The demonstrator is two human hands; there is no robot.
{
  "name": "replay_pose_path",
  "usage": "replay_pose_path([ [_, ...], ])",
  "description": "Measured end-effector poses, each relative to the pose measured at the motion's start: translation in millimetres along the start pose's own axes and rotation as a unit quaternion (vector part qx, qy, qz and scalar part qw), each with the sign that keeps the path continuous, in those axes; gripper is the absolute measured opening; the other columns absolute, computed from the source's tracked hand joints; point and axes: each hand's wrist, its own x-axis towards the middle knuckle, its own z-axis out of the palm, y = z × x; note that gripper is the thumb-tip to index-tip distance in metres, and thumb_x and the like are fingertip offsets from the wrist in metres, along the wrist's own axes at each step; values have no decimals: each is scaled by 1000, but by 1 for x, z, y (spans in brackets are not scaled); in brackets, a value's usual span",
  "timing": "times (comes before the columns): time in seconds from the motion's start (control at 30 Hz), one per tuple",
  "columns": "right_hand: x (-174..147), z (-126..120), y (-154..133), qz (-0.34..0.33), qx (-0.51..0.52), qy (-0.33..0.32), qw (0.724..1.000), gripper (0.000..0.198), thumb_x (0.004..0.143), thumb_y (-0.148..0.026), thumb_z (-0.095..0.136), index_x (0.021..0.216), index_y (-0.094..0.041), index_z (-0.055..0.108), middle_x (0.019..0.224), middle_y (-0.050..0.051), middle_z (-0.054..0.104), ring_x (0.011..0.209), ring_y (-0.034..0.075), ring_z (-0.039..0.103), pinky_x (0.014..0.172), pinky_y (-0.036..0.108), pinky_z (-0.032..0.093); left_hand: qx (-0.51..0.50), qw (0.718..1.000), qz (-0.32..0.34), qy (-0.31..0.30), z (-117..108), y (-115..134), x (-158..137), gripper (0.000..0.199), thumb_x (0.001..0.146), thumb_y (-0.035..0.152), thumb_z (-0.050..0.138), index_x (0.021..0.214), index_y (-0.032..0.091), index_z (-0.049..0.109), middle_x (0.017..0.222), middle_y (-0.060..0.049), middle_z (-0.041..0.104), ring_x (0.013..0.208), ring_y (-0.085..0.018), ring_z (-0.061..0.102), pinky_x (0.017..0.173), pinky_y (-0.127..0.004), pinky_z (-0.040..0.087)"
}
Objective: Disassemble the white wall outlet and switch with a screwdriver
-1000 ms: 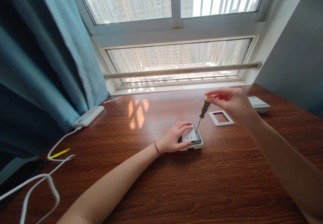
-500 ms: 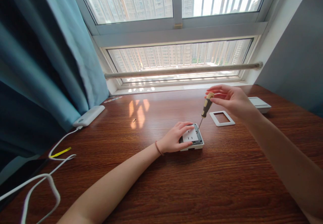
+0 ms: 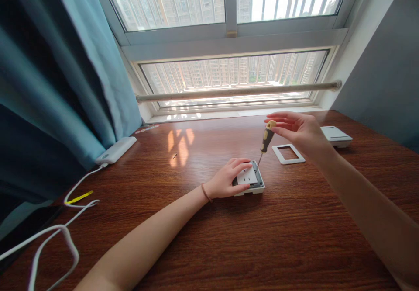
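Note:
A white and dark grey wall socket point(image 3: 248, 176) lies face up on the brown wooden table. My left hand point(image 3: 229, 178) grips it from the left, thumb along the near side and fingers over the far part. The fingers of my right hand point(image 3: 296, 129) close round the top of a screwdriver point(image 3: 267, 138) with a black and yellow handle. Its thin shaft slants down, and the tip meets the right part of the socket, at what looks like a screw hole. A white square frame point(image 3: 296, 159) rests on the table beyond the socket, below my right hand.
Behind my right wrist stands a white box-like piece point(image 3: 337, 137). To the left are a white power bank point(image 3: 116, 150) with a white cable point(image 3: 83, 176), a yellow strip point(image 3: 80, 197) and a blue curtain point(image 3: 98, 77). A small dark bit point(image 3: 174, 156) lies mid-table. A window bar point(image 3: 238, 91) crosses the back.
The screwdriver handle leans very slightly further left, and my right fingers have shifted a little with it. My left hand and the socket stay in place.

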Motion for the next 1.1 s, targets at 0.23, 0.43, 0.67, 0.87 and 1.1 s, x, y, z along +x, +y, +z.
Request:
replay_pose_path([
  [0.23,-3,6,-2,-33,-77,40,996,27,67,-32,72,91,-19,70,90,6,70,81,22,67,79,41,56,1,1000,-2,-6,0,1,0,56,82,39,54,132,21,37,136,-12,40,124,-25,38,106,-41,30],
  [0.43,0,-4,0,-6,-51,-12,999,29,70,-32,69,96,-19,69,92,6,71,85,23,67,85,43,53,2,1000,0,-6,-1,1,0,56,82,38,55,132,20,37,136,-12,40,124,-25,37,106,-41,30],
  [0.67,-1,-6,-6,-29,-101,-8,994,27,71,-39,68,91,-20,72,93,6,69,82,22,66,73,38,56,2,1000,-1,-6,-1,1,0,56,82,38,55,132,20,38,137,-12,39,124,-25,37,107,-41,30],
  [0.87,1,-12,0,-10,-117,1,993,28,68,-34,71,94,-22,71,87,4,72,80,22,68,80,39,55,-1,1000,-4,-6,-1,1,1,55,82,38,55,132,21,38,136,-12,40,124,-26,38,106,-43,31],
  [1.1,-1,-5,-4,-40,-126,18,991,24,73,-33,67,93,-22,72,97,6,70,86,23,67,76,39,56,-8,1000,-6,-1,0,2,0,54,82,38,55,131,23,38,137,-11,40,124,-26,39,106,-44,31],
])
